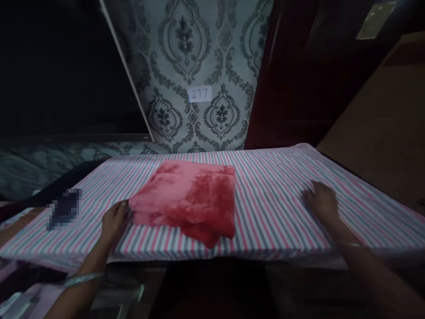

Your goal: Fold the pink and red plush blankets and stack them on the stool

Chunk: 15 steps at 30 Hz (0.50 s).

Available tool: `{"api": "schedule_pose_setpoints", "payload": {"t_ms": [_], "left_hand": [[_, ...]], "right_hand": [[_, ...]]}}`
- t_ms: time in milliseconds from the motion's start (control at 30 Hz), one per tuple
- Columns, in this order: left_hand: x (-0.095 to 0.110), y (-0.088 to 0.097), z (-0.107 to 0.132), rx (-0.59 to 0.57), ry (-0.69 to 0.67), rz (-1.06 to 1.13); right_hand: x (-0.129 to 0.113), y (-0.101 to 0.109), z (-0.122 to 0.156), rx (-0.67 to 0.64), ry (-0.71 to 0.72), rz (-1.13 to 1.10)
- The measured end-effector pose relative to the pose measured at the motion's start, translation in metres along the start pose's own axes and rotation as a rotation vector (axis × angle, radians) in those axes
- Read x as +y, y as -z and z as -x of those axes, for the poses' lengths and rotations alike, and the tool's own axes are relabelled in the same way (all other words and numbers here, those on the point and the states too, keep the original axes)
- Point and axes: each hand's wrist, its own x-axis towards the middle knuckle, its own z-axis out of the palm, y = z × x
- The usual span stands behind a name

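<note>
Folded red cloth (189,195), plush-looking, lies left of centre on the striped cover (272,199), near the front edge; layers uneven, one bit bunched out at the front. Left hand (114,218) is at the cloth's left corner, fingertips by the fold; can't tell if they grip it or just touch (blurry). Right hand (322,203) is well apart from the cloth, over the cover's right side, fingers loosely parted, nothing held. Paper marked 277 (199,94) on patterned wall (186,44) behind.
</note>
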Motion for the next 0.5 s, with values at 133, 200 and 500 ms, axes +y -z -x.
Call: {"api": "schedule_pose_setpoints", "payload": {"t_ms": [133,200,500], "left_hand": [[0.025,-0.003,-0.01,-0.237,0.166,0.342],[0.04,-0.007,-0.016,-0.352,0.216,0.41],[0.056,-0.014,-0.035,-0.387,0.362,0.239]], "right_hand": [[-0.083,-0.027,0.068,-0.343,-0.002,-0.624],[-0.123,-0.038,0.1,-0.538,-0.08,-0.88],[-0.197,-0.041,0.148,-0.992,-0.24,-1.112]]}}
